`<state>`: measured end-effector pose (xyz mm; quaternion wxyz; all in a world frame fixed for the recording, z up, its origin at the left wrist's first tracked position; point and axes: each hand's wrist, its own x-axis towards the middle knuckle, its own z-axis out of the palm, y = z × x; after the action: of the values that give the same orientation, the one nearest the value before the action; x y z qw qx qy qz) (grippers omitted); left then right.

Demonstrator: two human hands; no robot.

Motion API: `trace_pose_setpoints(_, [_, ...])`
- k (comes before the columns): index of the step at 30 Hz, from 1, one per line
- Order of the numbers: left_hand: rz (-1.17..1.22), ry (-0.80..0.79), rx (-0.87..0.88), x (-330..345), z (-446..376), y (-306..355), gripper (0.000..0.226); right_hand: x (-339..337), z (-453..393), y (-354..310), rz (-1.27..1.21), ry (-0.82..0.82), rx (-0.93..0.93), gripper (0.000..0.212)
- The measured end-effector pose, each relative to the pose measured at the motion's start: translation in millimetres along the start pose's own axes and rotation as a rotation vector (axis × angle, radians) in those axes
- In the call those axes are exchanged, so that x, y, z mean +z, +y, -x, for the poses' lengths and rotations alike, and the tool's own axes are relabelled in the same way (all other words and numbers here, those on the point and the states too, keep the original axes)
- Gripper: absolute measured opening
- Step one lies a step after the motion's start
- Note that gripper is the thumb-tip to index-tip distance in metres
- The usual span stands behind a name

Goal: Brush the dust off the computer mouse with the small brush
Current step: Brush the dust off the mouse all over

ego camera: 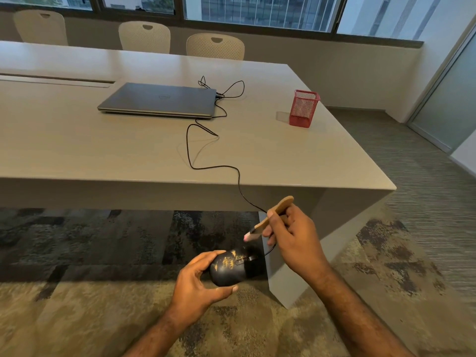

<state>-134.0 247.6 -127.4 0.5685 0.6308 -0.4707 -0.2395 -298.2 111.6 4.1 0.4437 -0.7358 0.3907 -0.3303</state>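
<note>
Black plastic flecked with yellowish dust, the computer mouse point(233, 267) sits in the left hand point(199, 284), held in the air below and in front of the near edge of the table point(77, 140), over patterned carpet point(77, 253). The left hand's fingers curl over the far side of the mouse and its thumb presses the near side, so the hand is closed around it. Most of the dust lies on the mouse's back and beside the scroll wheel. Above and to the right of the mouse, the right hand point(293, 235) grips the small brush point(270, 217) by its tan wooden handle, thumb on top, fingers wrapped beneath. The brush slants down toward the mouse, its pale tip just above the mouse's front end and apart from it. From the mouse's front a black cable point(190, 150) rises past the right hand, climbs over the table edge and winds across the tabletop to a closed grey laptop point(159, 100). Farther right of the laptop stands a red mesh pen holder point(304, 108). Beyond the table's far side stand three pale chairs point(215, 46) under a row of windows.
</note>
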Motion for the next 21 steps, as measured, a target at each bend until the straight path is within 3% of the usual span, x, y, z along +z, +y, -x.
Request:
trace_pose_setpoints(4, [-0.009, -0.004, -0.007, 0.6, -0.1, -0.6, 0.068, 3.0, -0.4, -1.8, 0.074, -0.086, -0.022, 0.019])
trace_pose_setpoints(10, [0.011, -0.007, -0.021, 2.0, -0.2, -0.7, 0.07, 1.6, -2.5, -7.9, 0.042, -0.033, -0.028, 0.018])
trace_pose_setpoints(15, [0.007, -0.01, -0.02, 1.5, 0.5, 0.1, 0.07, 2.5, -3.4, -10.7, 0.171, -0.103, -0.017, 0.022])
trace_pose_setpoints(21, [0.023, 0.003, -0.027, 1.0, 0.1, 3.8, 0.067, -1.3, 3.0, -14.2, -0.001, -0.12, -0.046, 0.019])
